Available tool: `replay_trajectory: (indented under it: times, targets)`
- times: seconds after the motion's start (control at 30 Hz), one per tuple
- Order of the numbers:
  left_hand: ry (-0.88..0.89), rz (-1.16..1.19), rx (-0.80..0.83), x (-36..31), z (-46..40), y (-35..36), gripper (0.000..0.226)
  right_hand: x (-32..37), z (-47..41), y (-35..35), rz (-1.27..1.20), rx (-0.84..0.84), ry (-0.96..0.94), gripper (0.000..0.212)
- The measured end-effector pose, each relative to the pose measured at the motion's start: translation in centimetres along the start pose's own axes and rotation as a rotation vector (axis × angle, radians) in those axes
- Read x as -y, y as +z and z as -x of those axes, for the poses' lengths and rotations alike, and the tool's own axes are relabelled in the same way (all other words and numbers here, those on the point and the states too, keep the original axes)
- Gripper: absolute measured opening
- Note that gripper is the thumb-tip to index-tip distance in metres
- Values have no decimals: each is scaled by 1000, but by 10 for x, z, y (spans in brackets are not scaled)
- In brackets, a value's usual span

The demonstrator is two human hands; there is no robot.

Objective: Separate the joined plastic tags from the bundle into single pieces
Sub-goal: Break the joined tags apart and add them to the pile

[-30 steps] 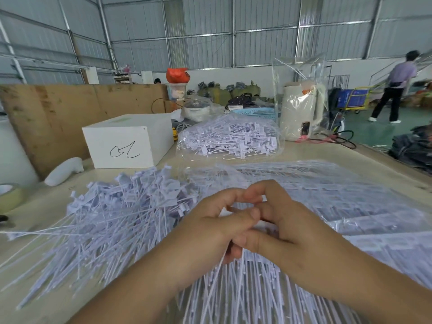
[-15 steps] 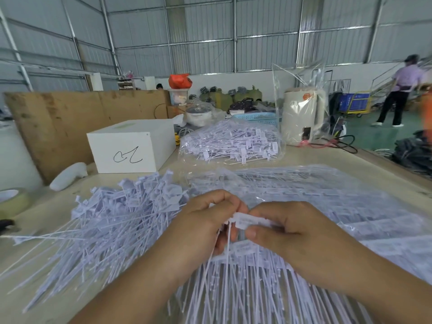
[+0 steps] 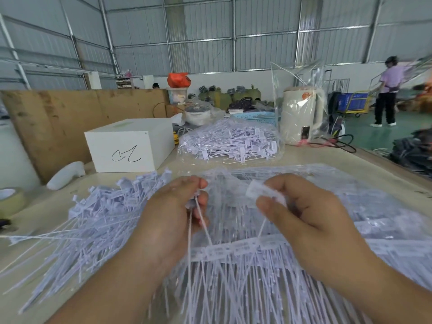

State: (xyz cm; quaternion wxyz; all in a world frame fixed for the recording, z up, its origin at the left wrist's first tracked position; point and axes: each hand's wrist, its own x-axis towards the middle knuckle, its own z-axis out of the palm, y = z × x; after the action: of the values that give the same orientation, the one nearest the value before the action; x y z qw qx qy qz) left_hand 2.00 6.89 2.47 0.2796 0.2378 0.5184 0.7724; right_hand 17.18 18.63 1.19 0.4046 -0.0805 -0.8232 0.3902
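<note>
While apart: left hand (image 3: 174, 211) pinches single tags (image 3: 199, 215)
Right hand (image 3: 301, 216): grips joined strip (image 3: 264, 195)
Gap between hands: over tag bundle (image 3: 233, 250)

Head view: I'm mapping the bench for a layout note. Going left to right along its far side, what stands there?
Tape roll → white handheld tool → white box → bagged tags → kettle in a plastic bag.

White box (image 3: 131, 146) with scribble, tape roll (image 3: 10, 199), possibly a bagged kettle (image 3: 300, 115), blue basket (image 3: 257, 117)
</note>
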Motion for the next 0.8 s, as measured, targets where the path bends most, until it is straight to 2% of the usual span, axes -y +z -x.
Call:
replay_trajectory:
  times: [0.07, 0.1, 0.17, 0.23, 0.3, 0.43, 0.6, 0.7, 0.8]
  targets:
    - [24, -112, 81, 7, 5, 5, 22, -1, 4, 3, 9, 148, 0, 17]
    - [29, -145, 164, 10, 10, 8, 21, -1, 6, 6, 34, 194, -22, 25]
    - [23, -191, 316, 11, 18, 13, 27, -1, 6, 10, 82, 233, -41, 35]
    - [66, -283, 383, 11, 20, 15, 35, -2, 5, 10, 100, 252, -19, 38]
    - [116, -368, 394, 12, 19, 14, 34, -3, 5, 8, 112, 277, -14, 39]
    - [102, -462, 419, 13, 16, 11, 13, -2, 6, 8, 104, 348, -34, 45]
    - [48, -453, 403, 17, 16, 11, 16, -3, 5, 5, 88, 369, -32, 47]
    - [97, -390, 371, 15, 15, 12, 12, -1, 2, 4, 96, 326, -48, 38]
    - [140, -354, 352, 9, 15, 9, 12, -2, -1, -1, 120, 346, -18, 15]
